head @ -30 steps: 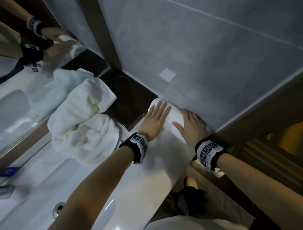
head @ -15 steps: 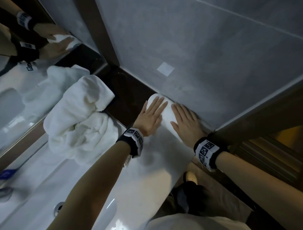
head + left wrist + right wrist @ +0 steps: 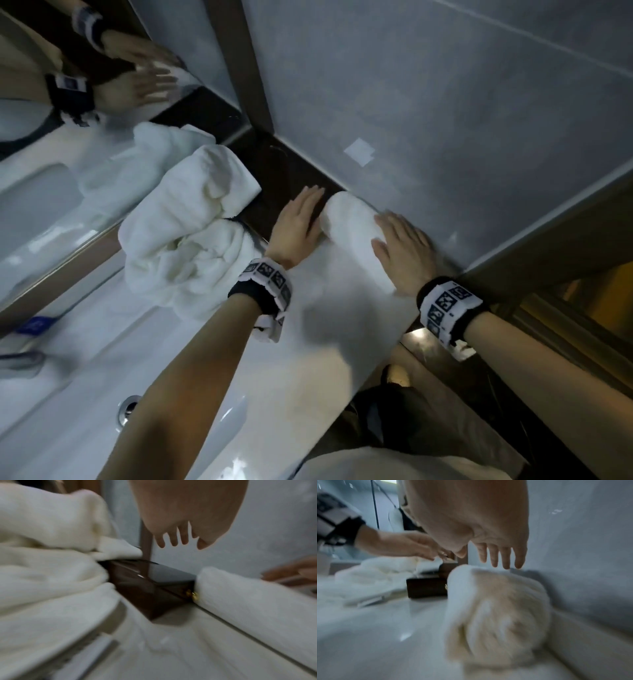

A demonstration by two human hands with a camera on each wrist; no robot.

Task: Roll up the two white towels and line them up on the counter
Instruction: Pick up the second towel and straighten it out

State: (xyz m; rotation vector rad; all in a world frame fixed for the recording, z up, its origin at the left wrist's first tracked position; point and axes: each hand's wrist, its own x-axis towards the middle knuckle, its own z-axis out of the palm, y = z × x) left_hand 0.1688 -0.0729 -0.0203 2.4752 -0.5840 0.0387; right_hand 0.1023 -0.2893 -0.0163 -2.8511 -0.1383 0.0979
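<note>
Now one rolled towel (image 3: 356, 236) lies on the counter (image 3: 308, 342) against the wall (image 3: 445, 137), right hand (image 3: 404, 253) flat on it, left hand (image 3: 298, 229) open beside; next, probably, the crumpled towel (image 3: 191, 240) needs rolling.

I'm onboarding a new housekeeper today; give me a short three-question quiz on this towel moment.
1. True or false: the rolled towel lies along the grey wall.
2. How many towels remain unrolled? A) none B) one C) two
3. Fill in: the crumpled towel partly lies on a dark ____.

Key: 1 true. 2 B, the crumpled one beside the left hand. 3 box; the right hand lies flat on the roll's near end.
</note>
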